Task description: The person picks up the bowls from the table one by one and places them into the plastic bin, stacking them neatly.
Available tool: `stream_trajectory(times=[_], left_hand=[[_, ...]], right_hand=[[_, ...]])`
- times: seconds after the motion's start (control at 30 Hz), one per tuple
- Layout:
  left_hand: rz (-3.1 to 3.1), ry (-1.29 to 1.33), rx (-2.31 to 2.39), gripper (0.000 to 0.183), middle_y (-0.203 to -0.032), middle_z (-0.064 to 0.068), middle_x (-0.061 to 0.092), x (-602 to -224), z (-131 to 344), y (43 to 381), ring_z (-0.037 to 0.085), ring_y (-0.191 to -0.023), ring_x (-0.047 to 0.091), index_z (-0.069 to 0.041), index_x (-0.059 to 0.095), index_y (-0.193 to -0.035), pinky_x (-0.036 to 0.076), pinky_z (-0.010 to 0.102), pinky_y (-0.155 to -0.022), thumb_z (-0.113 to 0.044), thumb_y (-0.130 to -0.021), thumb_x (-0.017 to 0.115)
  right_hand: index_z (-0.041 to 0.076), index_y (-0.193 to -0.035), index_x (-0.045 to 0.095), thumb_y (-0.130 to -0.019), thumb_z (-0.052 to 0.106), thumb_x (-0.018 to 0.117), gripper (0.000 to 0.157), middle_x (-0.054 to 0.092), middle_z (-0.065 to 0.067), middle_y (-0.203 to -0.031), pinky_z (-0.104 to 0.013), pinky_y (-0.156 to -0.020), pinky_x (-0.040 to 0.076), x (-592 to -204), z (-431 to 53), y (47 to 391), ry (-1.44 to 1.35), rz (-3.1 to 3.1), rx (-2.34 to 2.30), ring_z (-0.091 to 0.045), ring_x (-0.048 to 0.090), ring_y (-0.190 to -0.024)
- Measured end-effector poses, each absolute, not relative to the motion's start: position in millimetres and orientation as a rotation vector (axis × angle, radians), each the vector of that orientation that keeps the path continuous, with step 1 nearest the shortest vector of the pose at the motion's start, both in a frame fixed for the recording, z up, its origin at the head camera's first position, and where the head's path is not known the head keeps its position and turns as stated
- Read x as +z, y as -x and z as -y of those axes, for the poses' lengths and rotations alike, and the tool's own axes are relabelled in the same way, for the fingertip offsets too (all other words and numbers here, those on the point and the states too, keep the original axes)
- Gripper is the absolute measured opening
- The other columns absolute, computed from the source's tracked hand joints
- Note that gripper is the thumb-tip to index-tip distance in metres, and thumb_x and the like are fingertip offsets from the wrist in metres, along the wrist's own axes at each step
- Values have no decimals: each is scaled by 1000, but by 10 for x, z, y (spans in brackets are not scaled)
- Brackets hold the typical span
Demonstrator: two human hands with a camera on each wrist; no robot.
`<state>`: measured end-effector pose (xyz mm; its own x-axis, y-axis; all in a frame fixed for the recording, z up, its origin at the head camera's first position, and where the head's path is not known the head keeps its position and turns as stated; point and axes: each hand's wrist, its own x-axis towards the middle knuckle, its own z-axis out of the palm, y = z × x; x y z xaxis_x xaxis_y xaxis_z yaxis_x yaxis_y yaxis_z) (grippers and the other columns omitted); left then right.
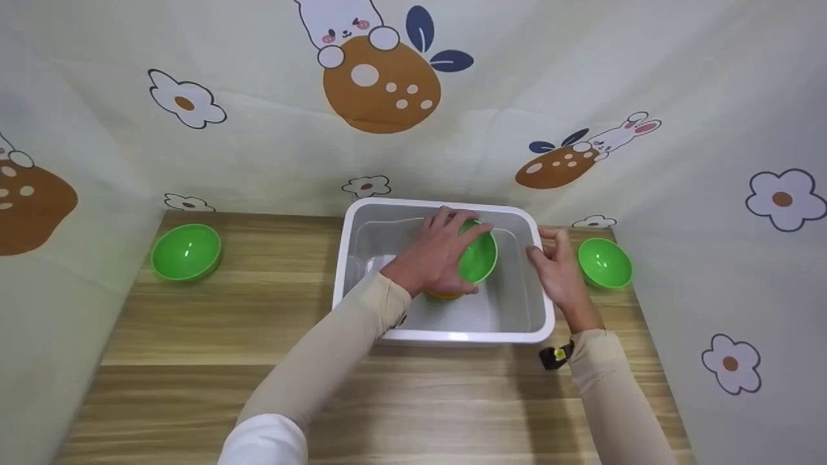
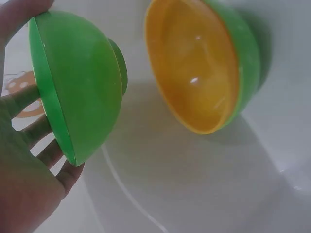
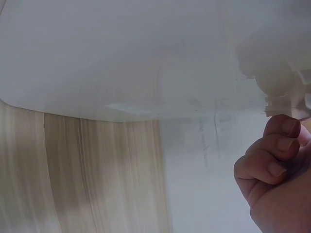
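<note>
My left hand (image 1: 438, 256) grips a green bowl (image 1: 479, 257) by its rim, over the inside of a white plastic basin (image 1: 452, 336). In the left wrist view this bowl (image 2: 80, 82) is tipped on its side, thumb and fingers spread along the rim. Beside it in the basin is another bowl (image 2: 192, 63), green outside and orange inside, mostly hidden under my left hand in the head view. With thumb and fingers, my right hand (image 1: 561, 271) pinches the basin's right rim. Its other fingers (image 3: 262, 160) curl outside the wall in the right wrist view.
One green bowl (image 1: 186, 252) sits on the wooden table (image 1: 213, 336) at the far left. Another green bowl (image 1: 605, 263) is right of the basin, close to my right hand. Patterned cloth (image 1: 271, 148) hangs behind and along both sides.
</note>
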<state>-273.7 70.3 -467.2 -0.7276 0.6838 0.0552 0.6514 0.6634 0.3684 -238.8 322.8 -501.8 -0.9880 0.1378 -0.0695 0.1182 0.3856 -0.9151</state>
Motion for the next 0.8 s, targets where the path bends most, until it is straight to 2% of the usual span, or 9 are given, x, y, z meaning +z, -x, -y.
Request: stream_trajectory(times=[0.17, 0.4, 0.53, 0.7, 0.8], left_hand=[[-2756, -1132, 533, 98, -158, 3, 35, -4739, -698, 2759, 28, -143, 30, -32, 37, -157, 32, 53, -121, -60, -73, 80], [-2711, -1154, 468, 104, -157, 3, 38, -4794, -681, 2775, 28, -144, 31, -33, 37, -156, 36, 50, -120, -52, -68, 89], [-2687, -1194, 429, 104, -156, 4, 40, -4806, -675, 2788, 28, -145, 32, -30, 39, -156, 37, 51, -120, -51, -67, 90], [-2665, -1205, 455, 104, -155, 6, 43, -4836, -657, 2808, 30, -144, 35, -26, 45, -152, 40, 55, -116, -44, -62, 94], [-2654, -1207, 434, 105, -156, 7, 43, -4862, -657, 2819, 31, -145, 35, -26, 45, -152, 39, 57, -116, -43, -62, 94]], right_hand=[[4, -139, 39, -103, 17, 54, 41, 69, -37, -114, -43, -72, 63, -5023, -3229, 2382, 255, 2627, 1684, -36, 76, -91], [5, -139, 39, -103, 20, 53, 41, 69, -36, -115, -35, -70, 63, -5029, -3227, 2379, 267, 2650, 1675, -39, 75, -94], [4, -138, 39, -103, 17, 54, 40, 68, -37, -114, -31, -67, 62, -5015, -3228, 2379, 269, 2623, 1691, -31, 76, -88], [3, -136, 41, -102, 15, 55, 39, 68, -39, -110, -36, -67, 62, -5010, -3214, 2381, 274, 2593, 1708, -19, 76, -77], [3, -137, 41, -102, 15, 55, 39, 68, -40, -110, -38, -67, 63, -5011, -3216, 2377, 276, 2599, 1706, -18, 75, -75]])
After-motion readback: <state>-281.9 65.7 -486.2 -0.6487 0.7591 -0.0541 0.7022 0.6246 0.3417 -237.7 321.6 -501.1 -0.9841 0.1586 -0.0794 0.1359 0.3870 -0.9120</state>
